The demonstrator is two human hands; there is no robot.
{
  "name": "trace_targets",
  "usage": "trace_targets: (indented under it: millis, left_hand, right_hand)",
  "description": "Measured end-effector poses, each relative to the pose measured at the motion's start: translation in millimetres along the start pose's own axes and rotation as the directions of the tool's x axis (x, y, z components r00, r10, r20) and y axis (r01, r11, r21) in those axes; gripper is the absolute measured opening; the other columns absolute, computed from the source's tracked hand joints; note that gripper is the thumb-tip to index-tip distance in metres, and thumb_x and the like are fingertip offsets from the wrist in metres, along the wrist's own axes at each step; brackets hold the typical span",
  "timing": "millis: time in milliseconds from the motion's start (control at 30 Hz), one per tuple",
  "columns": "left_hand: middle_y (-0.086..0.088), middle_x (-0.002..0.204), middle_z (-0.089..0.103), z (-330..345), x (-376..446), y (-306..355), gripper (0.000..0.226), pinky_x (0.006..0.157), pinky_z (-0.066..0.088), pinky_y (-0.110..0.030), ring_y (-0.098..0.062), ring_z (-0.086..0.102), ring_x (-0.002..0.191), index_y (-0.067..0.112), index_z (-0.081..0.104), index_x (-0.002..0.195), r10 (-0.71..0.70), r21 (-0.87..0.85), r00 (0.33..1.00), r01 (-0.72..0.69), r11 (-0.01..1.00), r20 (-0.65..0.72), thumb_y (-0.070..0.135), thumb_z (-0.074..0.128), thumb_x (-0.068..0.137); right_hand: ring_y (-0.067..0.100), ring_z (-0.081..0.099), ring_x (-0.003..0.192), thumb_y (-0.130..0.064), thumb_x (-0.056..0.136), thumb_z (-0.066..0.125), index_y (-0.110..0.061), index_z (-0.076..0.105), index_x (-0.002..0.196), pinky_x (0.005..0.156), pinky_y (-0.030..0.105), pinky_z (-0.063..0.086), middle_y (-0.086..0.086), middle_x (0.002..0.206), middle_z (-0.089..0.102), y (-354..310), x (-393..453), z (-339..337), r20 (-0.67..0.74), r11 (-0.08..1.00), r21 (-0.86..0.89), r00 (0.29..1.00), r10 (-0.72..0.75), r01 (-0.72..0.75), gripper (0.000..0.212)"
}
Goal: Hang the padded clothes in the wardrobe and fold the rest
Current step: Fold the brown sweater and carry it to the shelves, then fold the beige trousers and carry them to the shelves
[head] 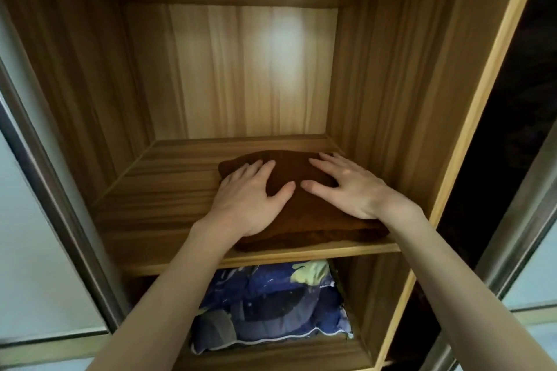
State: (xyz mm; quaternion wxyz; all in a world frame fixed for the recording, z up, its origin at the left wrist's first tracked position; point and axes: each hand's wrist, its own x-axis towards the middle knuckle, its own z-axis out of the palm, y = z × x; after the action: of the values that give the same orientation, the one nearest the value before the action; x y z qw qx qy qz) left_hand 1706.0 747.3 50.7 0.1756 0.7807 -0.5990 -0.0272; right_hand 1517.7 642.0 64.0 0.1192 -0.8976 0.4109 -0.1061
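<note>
A folded dark brown garment lies on the right half of a wooden wardrobe shelf. My left hand rests flat on its left part, fingers straight and spread. My right hand lies flat on its right part, fingers spread toward the back. Both hands press on the cloth from above. The garment's front edge reaches the shelf's front lip.
The compartment below holds a blue patterned padded bundle with a pale yellow patch. Wooden side walls and a back panel enclose the shelf. Metal-framed sliding doors stand at left and right. The shelf's left half is bare wood.
</note>
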Motion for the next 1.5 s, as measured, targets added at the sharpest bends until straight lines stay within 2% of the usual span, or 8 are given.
trace_targets:
  millis: [267,400,533,733,933,1033,1167,1500]
  left_hand:
    - [0.002,0.159,0.047,-2,-29,-4,0.063,0.116,0.037,-0.037,-0.019,0.042,0.145,0.028,0.043,0.157,0.178,-0.045,0.958,-0.193,0.980,-0.225,0.063,0.038,0.105]
    - [0.000,0.146,0.059,4,-55,-2,0.056,0.112,0.042,-0.038,-0.020,0.052,0.135,0.023,0.051,0.150,0.336,-0.005,0.868,-0.363,0.932,-0.366,0.056,0.037,0.107]
    - [-0.003,0.143,0.062,22,-82,7,0.054,0.113,0.039,-0.036,-0.022,0.053,0.136,0.018,0.057,0.144,0.474,-0.027,0.761,-0.540,0.841,-0.442,0.052,0.042,0.105]
    - [0.000,0.146,0.060,55,-118,52,0.052,0.116,0.042,-0.038,-0.016,0.050,0.140,0.018,0.058,0.144,0.653,-0.198,0.621,-0.772,0.604,-0.432,0.050,0.045,0.105]
    - [-0.001,0.151,0.057,112,-144,135,0.056,0.119,0.041,-0.038,-0.018,0.046,0.147,0.015,0.057,0.146,0.767,-0.338,0.506,-0.856,0.391,-0.394,0.050,0.044,0.105]
    - [-0.001,0.150,0.056,143,-162,183,0.054,0.118,0.039,-0.034,-0.019,0.046,0.146,0.016,0.054,0.147,0.794,-0.405,0.477,-0.856,0.322,-0.376,0.049,0.044,0.105]
    - [-0.006,0.145,0.061,179,-175,242,0.054,0.114,0.047,-0.046,-0.024,0.051,0.142,0.014,0.054,0.144,0.836,-0.412,0.419,-0.872,0.263,-0.355,0.049,0.041,0.105]
    - [-0.002,0.144,0.060,242,-161,417,0.060,0.117,0.044,-0.043,-0.020,0.049,0.140,0.017,0.056,0.145,0.887,-0.391,0.311,-0.905,0.166,-0.342,0.057,0.034,0.106]
  right_hand:
    - [0.011,0.024,0.155,-0.066,0.101,0.039,-0.028,0.035,0.161,0.128,0.034,0.018,-0.006,0.168,0.031,-12,-37,0,-0.232,0.988,0.154,0.973,0.006,0.030,0.071]
    - [0.012,0.039,0.147,-0.054,0.106,0.042,-0.020,0.042,0.157,0.122,0.037,0.036,-0.001,0.160,0.044,-23,-96,10,-0.493,0.998,0.022,0.869,-0.038,0.056,0.062]
    - [0.018,0.046,0.143,-0.049,0.108,0.045,-0.016,0.050,0.151,0.115,0.040,0.044,0.002,0.154,0.050,-37,-165,25,-0.686,0.972,-0.190,0.727,-0.032,-0.136,0.054]
    - [0.019,0.034,0.153,-0.057,0.103,0.047,-0.019,0.044,0.156,0.124,0.034,0.023,0.001,0.160,0.045,-36,-280,52,-0.740,0.802,-0.226,0.632,0.228,-0.554,0.065]
    - [0.022,0.042,0.149,-0.048,0.100,0.054,-0.012,0.053,0.149,0.124,0.046,0.032,0.005,0.154,0.053,-10,-372,77,-0.825,0.559,-0.125,0.399,0.401,-0.820,0.061]
    - [0.021,0.038,0.152,-0.051,0.101,0.051,-0.013,0.051,0.151,0.125,0.046,0.030,0.006,0.157,0.049,8,-415,80,-0.811,0.427,-0.103,0.324,0.487,-0.898,0.063]
    - [0.018,0.031,0.154,-0.055,0.103,0.044,-0.014,0.046,0.154,0.128,0.042,0.022,0.004,0.161,0.044,40,-456,75,-0.803,0.310,-0.071,0.238,0.546,-0.948,0.066]
    - [0.022,0.037,0.151,-0.061,0.104,0.037,-0.014,0.046,0.155,0.125,0.047,0.029,0.006,0.159,0.046,171,-521,39,-0.808,0.188,-0.046,0.147,0.571,-0.981,0.070]
